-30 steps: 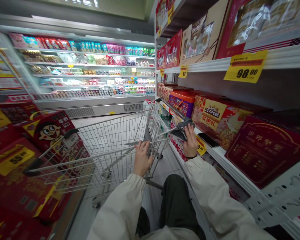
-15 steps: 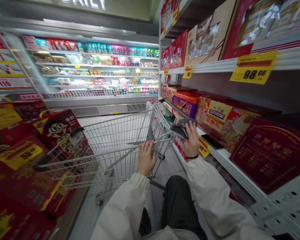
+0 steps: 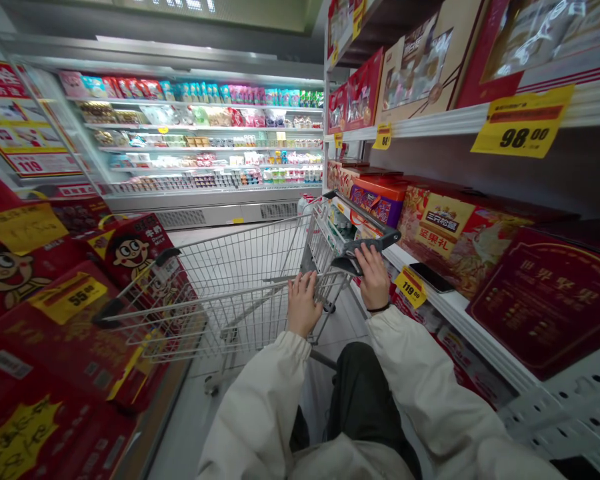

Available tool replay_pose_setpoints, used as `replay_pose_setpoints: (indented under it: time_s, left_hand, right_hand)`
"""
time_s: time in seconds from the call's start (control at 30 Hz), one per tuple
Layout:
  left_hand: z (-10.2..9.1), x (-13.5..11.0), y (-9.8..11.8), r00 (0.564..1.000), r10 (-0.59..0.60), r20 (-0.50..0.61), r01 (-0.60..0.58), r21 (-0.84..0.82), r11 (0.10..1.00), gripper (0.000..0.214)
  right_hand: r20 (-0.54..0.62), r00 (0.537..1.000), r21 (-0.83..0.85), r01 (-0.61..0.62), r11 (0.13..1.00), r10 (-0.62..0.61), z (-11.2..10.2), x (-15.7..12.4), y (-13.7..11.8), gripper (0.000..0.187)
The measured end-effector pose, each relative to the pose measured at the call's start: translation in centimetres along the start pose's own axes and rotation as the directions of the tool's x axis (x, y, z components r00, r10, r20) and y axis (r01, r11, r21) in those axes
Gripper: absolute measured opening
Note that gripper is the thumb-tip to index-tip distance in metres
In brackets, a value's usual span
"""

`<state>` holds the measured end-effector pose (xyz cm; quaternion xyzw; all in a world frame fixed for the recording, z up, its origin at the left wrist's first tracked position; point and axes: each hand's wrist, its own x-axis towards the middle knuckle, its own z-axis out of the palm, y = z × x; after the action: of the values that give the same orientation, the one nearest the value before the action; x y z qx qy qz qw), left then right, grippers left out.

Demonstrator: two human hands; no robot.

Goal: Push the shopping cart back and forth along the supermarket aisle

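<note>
A wire shopping cart (image 3: 240,250) stands sideways in front of me, its basket without goods as far as I can see. My left hand (image 3: 304,303) lies over the rim of the cart's near side, fingers bent over the wire. On the dark plastic end piece of the cart's handle (image 3: 367,219) rests my right hand (image 3: 374,277), its fingers curled over the grip and a black band at the wrist. A dark phone (image 3: 431,277) lies flat on the shelf edge, just right of that hand.
Stacked red milk boxes (image 3: 135,257) border the cart on the left. To the right, a white shelf (image 3: 430,313) carries gift boxes (image 3: 450,233) and yellow price tags (image 3: 411,287). A lit refrigerated display (image 3: 205,203) spans the back, beyond pale floor tiles.
My right hand has shifted slightly left with the handle's end, which now shows more beside the fingers. My left hand keeps to the rim. The whole view has swung slightly.
</note>
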<state>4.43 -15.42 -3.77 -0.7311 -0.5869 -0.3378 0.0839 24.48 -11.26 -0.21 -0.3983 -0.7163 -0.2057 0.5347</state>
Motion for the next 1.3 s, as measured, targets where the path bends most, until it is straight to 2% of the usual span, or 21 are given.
replay_pose_setpoints:
  time_s: [0.13,0.27,0.37,0.43,0.53,0.63,0.77,0.87,0.97,1.07,1.17,1.3]
  left_hand:
    - [0.2,0.1,0.4,1.000,0.003,0.018,-0.003,0.008,1.000,0.081]
    - [0.3,0.3,0.5,1.000,0.017,0.026,-0.017,0.014,1.000,0.070]
    - [0.0,0.4,-0.2,0.997,0.057,0.047,-0.057,0.007,0.998,0.063]
    - [-0.4,0.4,-1.1,0.994,0.095,0.062,-0.094,-0.017,0.995,0.070]
    - [-0.7,0.2,-2.3,0.989,0.128,0.071,-0.125,-0.045,0.991,0.077]
    - [-0.6,0.0,-2.4,0.991,0.118,0.065,-0.115,-0.044,0.992,0.081]
    - [-0.1,0.0,-1.7,0.996,0.083,0.039,-0.081,-0.040,0.996,0.082]
    - [0.2,0.2,-1.5,0.995,0.087,0.040,-0.085,-0.045,0.995,0.083]
    - [0.3,0.3,-1.8,0.995,0.093,0.043,-0.091,-0.045,0.995,0.082]
    - [0.5,0.2,-1.9,0.995,0.095,0.034,-0.094,-0.043,0.995,0.081]
    - [0.5,0.3,-1.9,0.996,0.086,0.028,-0.085,-0.043,0.995,0.080]
    - [0.5,0.5,-1.6,0.997,0.076,0.028,-0.075,-0.042,0.996,0.079]
  right_hand:
    - [-0.059,0.998,-0.006,-0.028,1.000,0.028,1.1,0.3,-0.2,0.067]
    - [0.037,0.998,0.023,0.048,0.999,-0.049,3.2,-1.3,-2.5,0.064]
    - [0.094,0.986,0.060,0.133,0.989,-0.138,3.1,-1.8,-3.2,0.062]
    - [0.051,0.990,0.046,0.127,0.991,-0.129,2.2,-1.4,-2.3,0.063]
    - [-0.082,0.997,-0.022,0.002,1.000,-0.004,0.8,-0.8,0.1,0.066]
    - [-0.138,0.987,-0.078,-0.092,0.993,0.081,0.9,-1.1,2.0,0.066]
    - [-0.098,0.992,-0.088,-0.091,0.992,0.082,2.3,-3.2,2.2,0.067]
    - [-0.020,0.999,-0.060,-0.030,0.998,0.029,2.1,-4.1,1.9,0.069]
    - [-0.052,0.999,-0.049,-0.009,0.999,0.007,1.3,-3.5,2.7,0.068]
    - [-0.096,0.995,-0.080,-0.049,0.996,0.041,1.1,-2.5,3.8,0.065]
    - [-0.054,0.997,-0.095,-0.054,0.994,0.049,1.5,-2.4,4.1,0.063]
    - [0.000,0.999,-0.051,0.041,0.998,-0.041,1.1,-2.9,3.3,0.063]
